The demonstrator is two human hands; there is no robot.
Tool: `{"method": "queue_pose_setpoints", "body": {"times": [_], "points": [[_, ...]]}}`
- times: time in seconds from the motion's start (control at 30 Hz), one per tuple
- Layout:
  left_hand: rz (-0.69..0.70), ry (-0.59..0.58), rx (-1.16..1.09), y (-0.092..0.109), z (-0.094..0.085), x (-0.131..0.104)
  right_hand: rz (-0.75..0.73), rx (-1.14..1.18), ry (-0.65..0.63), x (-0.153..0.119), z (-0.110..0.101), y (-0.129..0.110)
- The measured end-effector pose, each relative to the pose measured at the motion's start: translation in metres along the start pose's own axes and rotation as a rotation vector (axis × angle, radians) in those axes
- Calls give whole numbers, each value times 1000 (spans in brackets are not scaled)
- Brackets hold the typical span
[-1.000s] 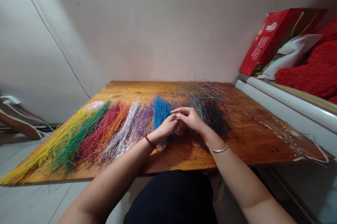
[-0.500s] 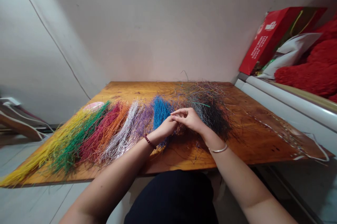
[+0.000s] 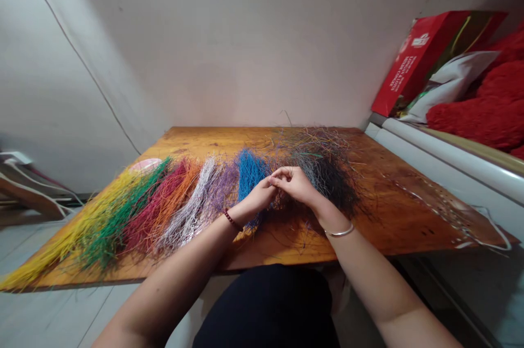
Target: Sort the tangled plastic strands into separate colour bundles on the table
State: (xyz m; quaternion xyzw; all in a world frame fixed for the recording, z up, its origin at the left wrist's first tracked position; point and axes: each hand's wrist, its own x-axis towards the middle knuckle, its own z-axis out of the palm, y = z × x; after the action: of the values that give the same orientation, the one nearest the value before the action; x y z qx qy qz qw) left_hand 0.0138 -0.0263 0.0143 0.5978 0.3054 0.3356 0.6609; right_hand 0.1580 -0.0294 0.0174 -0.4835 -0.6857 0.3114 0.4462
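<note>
My left hand [image 3: 262, 197] and my right hand [image 3: 295, 183] meet over the middle of the table. The right thumb and fingers are pinched together against the left fingertips. What lies between them is too small or hidden to make out. Just beyond and left of the left hand is a bundle of blue wire-like strands [image 3: 250, 171]. Grey strands [image 3: 310, 169] and black strands [image 3: 339, 181] lie beside the right hand. Reddish-brown strands [image 3: 280, 161] are partly covered by the hands.
Yellow [image 3: 82, 222], green [image 3: 108, 233], dark red [image 3: 149, 214], orange [image 3: 178, 201], white [image 3: 190, 214] and purple [image 3: 224, 187] bundles line the wooden table's [image 3: 393, 222] left side. Mixed strands [image 3: 319, 138] lie at the back. A red bag [image 3: 426, 59] stands beyond the right edge.
My joined hands have shifted slightly to the right, and the right fingers have curled in more. A bright green strand beyond the right hand now shows only faintly, a little higher.
</note>
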Motion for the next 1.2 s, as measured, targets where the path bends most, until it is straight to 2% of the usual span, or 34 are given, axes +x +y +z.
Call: {"method": "queue_pose_setpoints", "body": {"times": [0.27,0.5,0.9,1.1,1.2], "points": [[-49,18,-20,-6,-4,2,56,167,51,4,-7,1],[9,18,19,-3,-3,1,9,143,-38,0,-4,-1],[32,14,-46,0,1,-1,13,50,-93,-1,-3,-1],[-1,23,-49,2,2,-2,10,42,-106,0,-2,-1],[-22,24,-53,2,1,-3,24,82,-58,1,-1,1]]}}
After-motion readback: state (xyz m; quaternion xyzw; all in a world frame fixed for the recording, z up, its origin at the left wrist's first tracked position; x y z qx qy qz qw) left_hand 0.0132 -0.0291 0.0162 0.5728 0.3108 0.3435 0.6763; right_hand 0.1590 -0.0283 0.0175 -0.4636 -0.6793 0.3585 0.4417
